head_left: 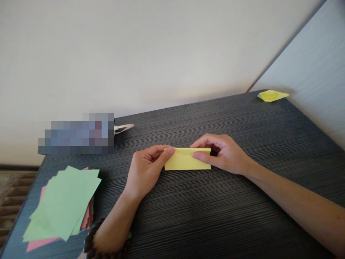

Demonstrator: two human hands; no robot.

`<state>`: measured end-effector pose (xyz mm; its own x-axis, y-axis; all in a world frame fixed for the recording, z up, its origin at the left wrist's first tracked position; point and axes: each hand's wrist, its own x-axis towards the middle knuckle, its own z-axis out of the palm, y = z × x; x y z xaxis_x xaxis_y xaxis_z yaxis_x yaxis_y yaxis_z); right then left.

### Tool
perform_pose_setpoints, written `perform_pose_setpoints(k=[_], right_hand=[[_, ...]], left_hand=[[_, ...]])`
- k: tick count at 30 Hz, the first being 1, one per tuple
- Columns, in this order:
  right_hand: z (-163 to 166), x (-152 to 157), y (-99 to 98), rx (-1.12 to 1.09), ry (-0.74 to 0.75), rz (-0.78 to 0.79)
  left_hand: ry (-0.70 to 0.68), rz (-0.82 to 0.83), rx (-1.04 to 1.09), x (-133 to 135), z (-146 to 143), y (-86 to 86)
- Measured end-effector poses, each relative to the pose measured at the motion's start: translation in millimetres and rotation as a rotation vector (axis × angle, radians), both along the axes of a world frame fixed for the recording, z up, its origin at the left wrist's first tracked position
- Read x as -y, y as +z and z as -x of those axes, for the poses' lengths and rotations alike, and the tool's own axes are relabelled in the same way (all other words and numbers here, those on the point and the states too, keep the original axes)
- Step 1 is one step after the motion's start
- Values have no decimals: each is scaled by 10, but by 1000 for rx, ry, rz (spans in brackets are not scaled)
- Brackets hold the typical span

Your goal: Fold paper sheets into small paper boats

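A yellow sheet of paper (183,160), folded into a narrow rectangle, is held between my two hands over the dark table. My left hand (147,169) pinches its left end, thumb on the near face and fingers behind the top edge. At the right part, my right hand (222,154) has its thumb on the front and its fingers curled behind the upper edge. The paper's long top edge looks rounded, like a fold. What lies behind the paper is hidden.
A loose stack of green and pink paper sheets (63,201) lies at the left. Behind it stands a blurred-out object (77,135) with a pale loop (124,127). A folded yellow paper piece (272,95) rests in the far right corner of the dark wood-grain table (205,219), against the walls.
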<state>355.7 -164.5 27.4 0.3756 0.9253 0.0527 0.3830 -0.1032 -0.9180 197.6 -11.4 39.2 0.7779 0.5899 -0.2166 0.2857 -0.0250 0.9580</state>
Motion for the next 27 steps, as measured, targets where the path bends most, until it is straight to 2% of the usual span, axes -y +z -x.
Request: perform_pose_setpoints(k=[4, 9, 17, 22, 27], right_hand=[[-4, 12, -9, 9, 10, -10], [13, 24, 13, 25, 38, -34], [144, 6, 107, 150, 89, -42], [144, -2, 130, 144, 94, -28], [135, -21, 157, 107, 96, 9]], left_hand=[[-13, -47, 12, -4, -1, -9], [-39, -235, 32, 35, 9, 16], [-243, -468, 81, 123, 33, 39], [-277, -507, 113, 112, 32, 49], [-331, -471, 144, 145, 20, 59]])
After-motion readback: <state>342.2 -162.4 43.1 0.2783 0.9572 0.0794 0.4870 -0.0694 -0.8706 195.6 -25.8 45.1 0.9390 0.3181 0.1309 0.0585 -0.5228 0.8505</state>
